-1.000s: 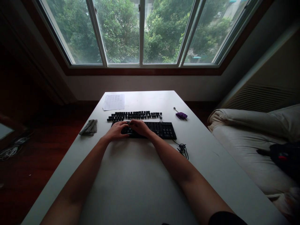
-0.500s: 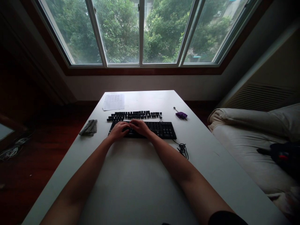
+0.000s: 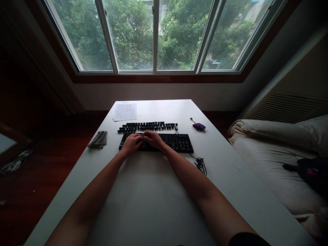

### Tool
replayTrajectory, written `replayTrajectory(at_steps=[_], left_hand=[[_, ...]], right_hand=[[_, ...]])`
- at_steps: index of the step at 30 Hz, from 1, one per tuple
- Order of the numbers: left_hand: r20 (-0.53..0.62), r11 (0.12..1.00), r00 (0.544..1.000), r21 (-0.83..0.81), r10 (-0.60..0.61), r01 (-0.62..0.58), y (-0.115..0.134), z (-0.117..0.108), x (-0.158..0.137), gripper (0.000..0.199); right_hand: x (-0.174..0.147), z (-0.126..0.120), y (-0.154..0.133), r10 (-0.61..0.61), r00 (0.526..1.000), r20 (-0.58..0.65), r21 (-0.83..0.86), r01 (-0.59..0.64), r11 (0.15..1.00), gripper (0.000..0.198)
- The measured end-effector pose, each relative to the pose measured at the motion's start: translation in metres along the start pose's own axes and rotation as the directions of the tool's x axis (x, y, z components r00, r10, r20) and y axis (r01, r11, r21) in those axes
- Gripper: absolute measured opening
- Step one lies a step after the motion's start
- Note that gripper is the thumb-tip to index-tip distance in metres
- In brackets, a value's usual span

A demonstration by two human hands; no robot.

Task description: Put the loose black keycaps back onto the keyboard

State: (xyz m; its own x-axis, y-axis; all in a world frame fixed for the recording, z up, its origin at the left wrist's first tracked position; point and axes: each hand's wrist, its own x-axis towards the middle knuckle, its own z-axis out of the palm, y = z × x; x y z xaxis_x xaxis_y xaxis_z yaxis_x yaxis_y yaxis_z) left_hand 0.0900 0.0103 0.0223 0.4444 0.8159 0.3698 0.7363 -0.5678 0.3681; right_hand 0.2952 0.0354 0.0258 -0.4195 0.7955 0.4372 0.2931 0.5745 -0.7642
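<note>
Both hands, the left hand (image 3: pixel 131 143) and right hand (image 3: pixel 153 138), rest with fingers curled loosely on the left half of the black keyboard (image 3: pixel 174 142), mid-way up the white desk (image 3: pixel 143 201) beneath a wide window (image 3: pixel 156 34).

Both hands cover the left half of the black keyboard (image 3: pixel 176 142), so the keys under the left hand (image 3: pixel 131 144) and the right hand (image 3: pixel 153 139) are hidden, and whether the fingertips pinch anything between them is too small to tell. The print on the paper sheet (image 3: pixel 125 112) beyond the left hand is unreadable. The small purple object (image 3: pixel 199 126) beyond the right hand is too small to identify. Both upper arms run off the bottom edge.
</note>
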Motion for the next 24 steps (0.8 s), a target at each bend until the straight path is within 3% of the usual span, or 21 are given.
replayTrajectory(at_steps=[8,17,24], left_hand=[[-0.026,1.000,1.000,-0.007,0.002,-0.002,0.001,0.002,0.000,0.022],[-0.038,1.000,0.999,-0.003,-0.003,0.003,0.002,0.003,0.000,0.024],[-0.043,0.999,0.999,-0.040,-0.018,0.016,0.002,0.002,-0.001,0.022]], right_hand=[[0.000,0.001,0.003,0.043,0.998,-0.054,-0.011,-0.044,0.999,0.016],[-0.001,0.002,0.009,0.143,0.987,-0.071,0.201,-0.126,0.971,0.016],[-0.002,0.001,0.011,0.117,0.991,-0.062,0.268,-0.097,0.959,0.018]])
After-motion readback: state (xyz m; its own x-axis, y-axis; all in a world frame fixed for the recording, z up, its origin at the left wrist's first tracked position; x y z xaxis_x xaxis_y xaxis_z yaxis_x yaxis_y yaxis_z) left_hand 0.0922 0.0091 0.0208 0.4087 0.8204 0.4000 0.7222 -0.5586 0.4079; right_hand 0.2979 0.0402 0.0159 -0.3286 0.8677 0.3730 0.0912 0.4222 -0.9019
